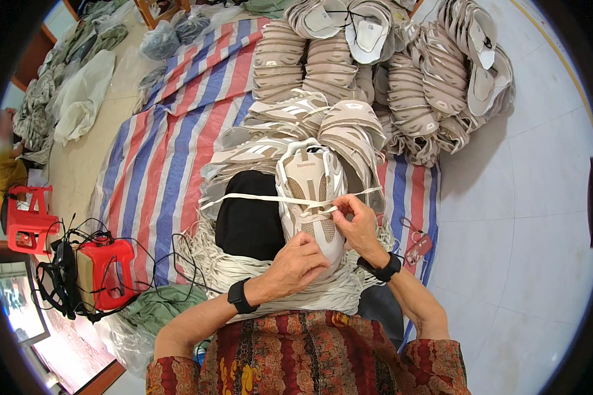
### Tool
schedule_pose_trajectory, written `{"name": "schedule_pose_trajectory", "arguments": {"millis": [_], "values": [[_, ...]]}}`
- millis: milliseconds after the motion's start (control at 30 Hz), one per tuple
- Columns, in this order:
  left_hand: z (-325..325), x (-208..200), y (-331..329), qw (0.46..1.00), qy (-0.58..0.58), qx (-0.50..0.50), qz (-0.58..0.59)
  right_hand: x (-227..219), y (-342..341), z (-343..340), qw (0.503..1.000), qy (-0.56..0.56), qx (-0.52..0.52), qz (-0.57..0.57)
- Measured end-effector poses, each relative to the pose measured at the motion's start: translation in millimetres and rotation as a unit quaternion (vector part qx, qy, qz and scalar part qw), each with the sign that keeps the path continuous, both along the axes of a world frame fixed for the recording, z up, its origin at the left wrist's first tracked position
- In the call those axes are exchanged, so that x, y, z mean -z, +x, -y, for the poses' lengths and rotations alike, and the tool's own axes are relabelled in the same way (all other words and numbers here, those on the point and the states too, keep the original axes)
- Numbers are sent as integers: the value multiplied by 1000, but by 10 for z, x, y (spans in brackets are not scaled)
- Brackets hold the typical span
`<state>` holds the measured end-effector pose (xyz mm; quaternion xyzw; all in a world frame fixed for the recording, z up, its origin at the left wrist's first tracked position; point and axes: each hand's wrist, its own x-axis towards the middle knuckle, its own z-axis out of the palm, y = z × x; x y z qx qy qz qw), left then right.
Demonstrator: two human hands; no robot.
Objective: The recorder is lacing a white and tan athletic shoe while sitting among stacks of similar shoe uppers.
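Note:
A beige and white shoe upper lies in front of me with its toe toward my body. A cream shoelace crosses it near the lowest eyelets, one end stretching left and the other right. My right hand pinches the lace between thumb and fingers at the upper's right edge. On the left side of the toe, my left hand is closed with curled fingers; what lies between its fingertips is hidden. Beside the upper is a black cloth-like pad, and below both spreads a heap of cream laces.
Stacked shoe uppers fill the far side, with more bundles at the far right. A striped plastic sheet covers the floor. Red stools with black cables stand left. A small red tag-like object lies right.

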<state>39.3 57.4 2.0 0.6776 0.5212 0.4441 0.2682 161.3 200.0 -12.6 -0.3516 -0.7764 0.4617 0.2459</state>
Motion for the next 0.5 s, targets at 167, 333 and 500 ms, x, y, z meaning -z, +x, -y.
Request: {"name": "schedule_pose_trajectory", "arguments": {"millis": [167,333,500], "values": [[15,-33,-31,1000,3,2,9,18,47,-16,989,-123,-26,-77],[28,5,-242,996,-22,-64,60,-100,32,-72,990,-107,-86,-29],[-266,34,-621,959,72,-265,-72,-66,-35,-43,990,-121,-64,10]]}}
